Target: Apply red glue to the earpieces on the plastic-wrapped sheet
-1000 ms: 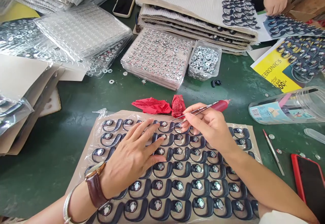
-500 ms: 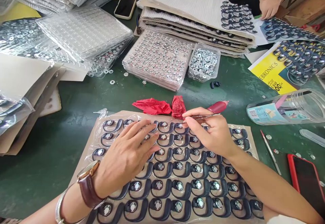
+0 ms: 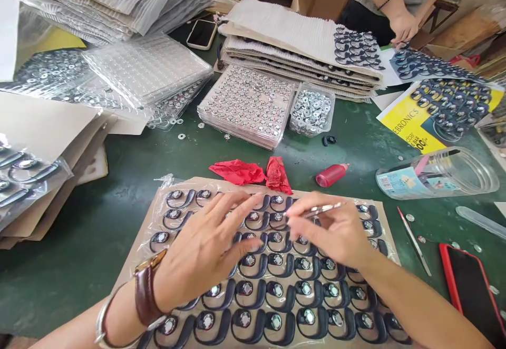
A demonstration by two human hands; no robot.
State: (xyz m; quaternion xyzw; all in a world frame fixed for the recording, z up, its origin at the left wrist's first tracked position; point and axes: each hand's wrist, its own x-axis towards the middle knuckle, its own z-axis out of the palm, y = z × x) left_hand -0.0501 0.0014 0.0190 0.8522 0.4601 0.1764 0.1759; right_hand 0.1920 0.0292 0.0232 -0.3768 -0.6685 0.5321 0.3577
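Note:
My left hand (image 3: 215,249) hovers open with spread fingers over a film-covered cardboard sheet (image 3: 136,264). On the sheet stand rows of dark, hook-shaped earphone housings (image 3: 285,299), each with a round silver disc-like part in its head. My right hand (image 3: 330,228) pinches slim metal tweezers (image 3: 324,208). Their tip is near a housing in the second row from the back; whether it touches is hidden by the fingers. Both hands cover part of the middle rows.
Behind the sheet lie red cloths (image 3: 239,172), a red squeeze bottle (image 3: 332,175), a stack of trays (image 3: 245,104) and a tub of washers (image 3: 312,110). A clear jar (image 3: 470,172), second tweezers (image 3: 414,241) and a red-cased phone (image 3: 472,286) are at right. Another person's hand (image 3: 405,27) is behind.
My right hand with the tweezers has come nearer to me, from the back row to about the second row. The left hand has shifted slightly right. The view has tilted up a little.

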